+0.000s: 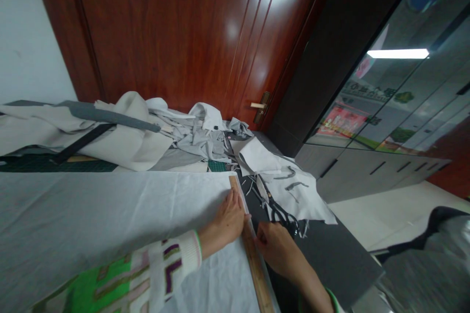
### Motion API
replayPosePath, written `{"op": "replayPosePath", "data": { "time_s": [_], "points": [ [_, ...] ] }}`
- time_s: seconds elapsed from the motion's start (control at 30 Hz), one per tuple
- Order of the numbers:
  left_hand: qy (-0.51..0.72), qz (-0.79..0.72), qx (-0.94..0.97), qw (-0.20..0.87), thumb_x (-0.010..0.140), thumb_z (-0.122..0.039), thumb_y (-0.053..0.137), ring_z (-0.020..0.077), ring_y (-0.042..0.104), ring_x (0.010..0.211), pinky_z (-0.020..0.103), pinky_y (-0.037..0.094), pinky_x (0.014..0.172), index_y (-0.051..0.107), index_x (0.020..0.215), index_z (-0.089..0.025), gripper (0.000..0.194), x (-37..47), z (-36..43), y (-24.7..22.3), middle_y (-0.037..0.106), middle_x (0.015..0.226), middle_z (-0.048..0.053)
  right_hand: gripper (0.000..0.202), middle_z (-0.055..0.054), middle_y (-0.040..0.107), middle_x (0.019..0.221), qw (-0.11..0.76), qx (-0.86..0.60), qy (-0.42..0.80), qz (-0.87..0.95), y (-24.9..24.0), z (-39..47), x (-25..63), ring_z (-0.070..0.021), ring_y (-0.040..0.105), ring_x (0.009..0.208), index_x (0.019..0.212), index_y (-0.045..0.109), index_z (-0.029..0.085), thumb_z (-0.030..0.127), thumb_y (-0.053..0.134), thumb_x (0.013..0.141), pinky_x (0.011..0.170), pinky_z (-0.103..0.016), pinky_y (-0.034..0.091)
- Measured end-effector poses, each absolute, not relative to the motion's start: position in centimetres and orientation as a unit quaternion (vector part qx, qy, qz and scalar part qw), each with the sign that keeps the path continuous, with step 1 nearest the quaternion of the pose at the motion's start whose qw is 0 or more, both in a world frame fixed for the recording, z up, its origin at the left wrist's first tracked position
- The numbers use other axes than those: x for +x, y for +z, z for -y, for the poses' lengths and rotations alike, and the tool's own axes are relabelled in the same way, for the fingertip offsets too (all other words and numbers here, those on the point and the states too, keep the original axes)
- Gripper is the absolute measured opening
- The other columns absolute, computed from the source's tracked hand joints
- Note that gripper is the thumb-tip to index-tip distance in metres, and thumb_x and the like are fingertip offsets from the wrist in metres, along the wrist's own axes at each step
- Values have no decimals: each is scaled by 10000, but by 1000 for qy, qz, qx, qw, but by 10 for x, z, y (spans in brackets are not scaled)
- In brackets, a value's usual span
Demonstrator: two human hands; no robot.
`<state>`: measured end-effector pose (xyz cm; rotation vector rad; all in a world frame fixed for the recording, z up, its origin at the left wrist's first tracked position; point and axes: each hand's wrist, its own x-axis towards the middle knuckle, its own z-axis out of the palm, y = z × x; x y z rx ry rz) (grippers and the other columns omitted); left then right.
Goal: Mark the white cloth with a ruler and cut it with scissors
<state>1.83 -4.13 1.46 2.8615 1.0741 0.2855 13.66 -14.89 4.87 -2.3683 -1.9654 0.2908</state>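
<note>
A long wooden ruler lies on a large sheet of white fabric, close to its right edge. My left hand presses down on the upper part of the ruler, thumb apart from the fingers. Just right of the ruler, my right hand is closed at the fabric's edge; whatever its fingers pinch is hidden. Black-handled scissors rest beyond my right hand, partly over a white fabric piece with grey scraps on it.
Heaped white and grey cloth lies along the table's far side, with a green cutting mat partly showing. Behind stands a brown wooden door. A glass-fronted cabinet is on the right. The dark tabletop ends at lower right.
</note>
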Motion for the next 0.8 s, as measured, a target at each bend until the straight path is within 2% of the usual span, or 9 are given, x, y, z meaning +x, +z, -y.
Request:
{"op": "replayPosePath", "data": {
  "time_s": [0.07, 0.17, 0.3, 0.43, 0.6, 0.8],
  "points": [
    [66, -336, 938, 60, 903, -385, 498, 403, 282, 1440, 526, 338, 1139, 354, 1448, 46, 710, 11, 42, 17, 334, 1518, 311, 162, -81, 743, 838, 25, -767, 96, 634, 49, 149, 136, -214, 675, 816, 873, 697, 153, 127, 538, 884, 619, -285, 311],
    [27, -317, 942, 104, 772, -496, 651, 429, 182, 1454, 514, 309, 1158, 245, 1481, 81, 1000, 2, 41, 22, 178, 1545, 352, 188, -91, 750, 847, 26, -770, 103, 629, 51, 150, 135, -217, 683, 824, 855, 695, 156, 120, 514, 888, 620, -288, 309],
    [11, -298, 944, 141, 640, -553, 774, 442, 119, 1459, 543, 271, 1168, 218, 1491, 68, 1191, -1, 37, 28, 116, 1543, 360, 175, -88, 754, 859, 30, -767, 108, 631, 53, 150, 136, -211, 684, 829, 848, 690, 159, 110, 523, 870, 619, -283, 313],
    [10, -307, 939, 153, 596, -495, 819, 431, 125, 1466, 545, 250, 1173, 217, 1496, 46, 1211, 4, 37, 33, 120, 1550, 348, 160, -86, 755, 847, 32, -763, 107, 636, 51, 150, 138, -205, 685, 810, 843, 690, 162, 133, 536, 877, 607, -283, 307],
    [1, -328, 932, 154, 584, -345, 849, 419, 138, 1470, 486, 223, 1195, 203, 1471, 122, 1193, 7, 40, 37, 95, 1537, 381, 160, -88, 756, 871, 30, -756, 103, 646, 50, 155, 139, -212, 689, 836, 865, 695, 161, 135, 539, 885, 623, -286, 310],
    [-11, -333, 930, 156, 581, -404, 845, 408, 145, 1473, 513, 247, 1181, 237, 1491, 41, 1181, 8, 39, 40, 133, 1558, 340, 164, -95, 753, 860, 26, -752, 101, 651, 52, 166, 138, -220, 694, 822, 866, 696, 155, 150, 537, 902, 611, -296, 297]
  ]
}}
